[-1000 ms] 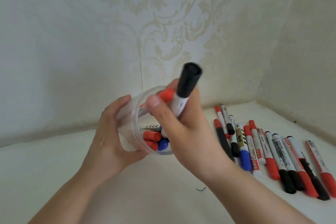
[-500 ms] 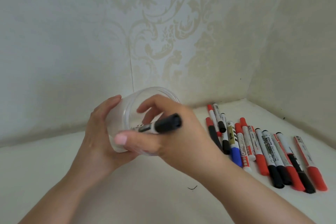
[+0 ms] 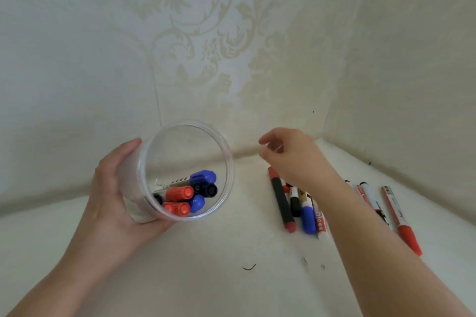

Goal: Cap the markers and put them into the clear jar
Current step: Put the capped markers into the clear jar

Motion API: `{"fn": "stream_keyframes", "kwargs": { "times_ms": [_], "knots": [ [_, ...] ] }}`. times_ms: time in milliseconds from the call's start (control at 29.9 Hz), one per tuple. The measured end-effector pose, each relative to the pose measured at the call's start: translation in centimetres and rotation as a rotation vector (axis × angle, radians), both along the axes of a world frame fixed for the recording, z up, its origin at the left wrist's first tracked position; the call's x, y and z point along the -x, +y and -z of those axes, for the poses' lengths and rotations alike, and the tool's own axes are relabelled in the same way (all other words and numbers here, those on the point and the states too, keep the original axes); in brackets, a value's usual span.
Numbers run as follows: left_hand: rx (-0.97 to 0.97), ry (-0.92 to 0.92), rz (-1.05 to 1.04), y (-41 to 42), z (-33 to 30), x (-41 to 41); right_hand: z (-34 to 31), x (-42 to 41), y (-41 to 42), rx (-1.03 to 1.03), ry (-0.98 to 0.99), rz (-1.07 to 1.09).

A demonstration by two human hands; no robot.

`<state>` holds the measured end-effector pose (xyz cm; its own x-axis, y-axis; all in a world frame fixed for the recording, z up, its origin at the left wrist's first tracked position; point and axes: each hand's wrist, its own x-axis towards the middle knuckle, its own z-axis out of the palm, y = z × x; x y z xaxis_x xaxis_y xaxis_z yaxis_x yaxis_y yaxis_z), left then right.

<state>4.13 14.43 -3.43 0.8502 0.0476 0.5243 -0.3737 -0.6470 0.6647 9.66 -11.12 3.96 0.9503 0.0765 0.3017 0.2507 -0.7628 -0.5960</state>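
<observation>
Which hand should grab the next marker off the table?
Right. The right hand is empty and hovers over the row of markers; the left hand is busy holding the clear jar.

Single head-worn view, wide-angle, looking forward and down into a wall corner at 1 o'clock. Close range: both forearms enter from the bottom edge. White surface [image 3: 231,291] fills the lower half.
</observation>
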Motion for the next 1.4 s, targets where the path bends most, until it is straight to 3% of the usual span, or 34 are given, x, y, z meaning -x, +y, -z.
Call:
{"fn": "stream_keyframes", "kwargs": {
  "times_ms": [100,234,367,568,635,701,768,835,1035,1136,1303,1403],
  "knots": [
    [-0.007,-0.023,0.033,-0.3,-0.2,-0.2,2.5,-1.7,-1.5,0.256,0.286,0.066],
    [0.007,-0.071,0.066,-0.6,-0.7,0.1,3.5,-2.9,-1.3,0.607,0.270,0.125],
    [0.003,-0.022,0.061,0.0,-0.2,-0.4,4.0,-3.4,-0.4,0.625,0.292,0.137],
    [0.002,-0.191,0.096,0.4,0.0,-0.6,4.9,-3.3,2.0,0.665,0.202,0.154],
    [0.019,-0.175,0.089,0.3,-0.2,-0.5,4.3,-2.8,2.8,0.555,0.099,0.157],
    [0.030,-0.144,0.087,0.4,-0.3,-0.6,3.3,-2.3,3.4,0.196,-0.050,0.127],
    [0.024,-0.137,0.069,0.5,-0.3,-0.9,2.2,-1.3,4.0,-0.289,-0.115,-0.005],
    [0.027,-0.118,0.069,0.5,-0.2,-0.9,1.6,0.1,4.3,-0.537,-0.079,-0.114],
    [0.064,-0.117,0.062,0.7,-0.1,-0.7,4.4,1.3,4.1,-0.432,0.015,-0.088],
    [0.060,-0.128,0.064,0.7,0.0,-0.7,2.7,2.2,4.0,-0.458,-0.007,-0.026],
    [0.022,-0.181,0.047,0.5,-0.3,-0.4,-3.6,6.2,3.8,-0.955,-0.391,-0.097],
    [0.016,-0.138,0.039,0.5,-0.3,-0.5,-4.8,9.3,5.2,-0.970,-0.537,-0.326]
  ]
}}
